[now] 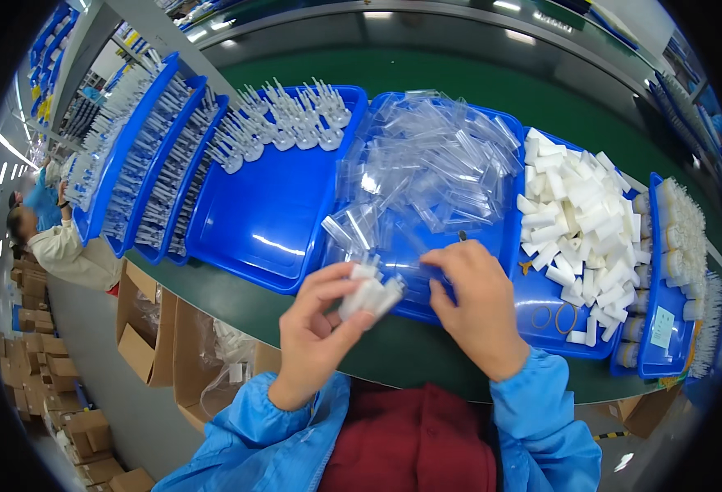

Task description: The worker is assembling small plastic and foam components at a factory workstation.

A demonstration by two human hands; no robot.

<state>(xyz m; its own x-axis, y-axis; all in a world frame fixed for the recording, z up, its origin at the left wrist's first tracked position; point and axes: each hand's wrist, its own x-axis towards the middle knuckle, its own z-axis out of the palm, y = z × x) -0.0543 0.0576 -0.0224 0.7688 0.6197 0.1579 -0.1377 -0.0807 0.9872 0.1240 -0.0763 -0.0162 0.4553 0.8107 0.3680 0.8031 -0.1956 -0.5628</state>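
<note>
My left hand (pixel 316 332) is closed round a white plastic part (pixel 369 295) with short prongs, blurred by motion. Clear plastic sleeves (pixel 353 228) lie just beyond its fingers, on the near left corner of the middle blue tray. Over that tray's near right part hovers my right hand (pixel 480 303), with thumb and forefinger curled but apart; I make out nothing between them. A large pile of clear sleeves (pixel 435 160) fills the far part of the middle tray (pixel 513 238).
Left of it, a blue tray (pixel 254 221) holds upright white pronged parts (pixel 287 119) at its far end. Filled trays (pixel 152 164) are stacked farther left. White cylinders (pixel 582 213) heap in a right-hand tray, with more filled trays (pixel 664 328) beyond. Cardboard boxes (pixel 152 328) stand below the table edge.
</note>
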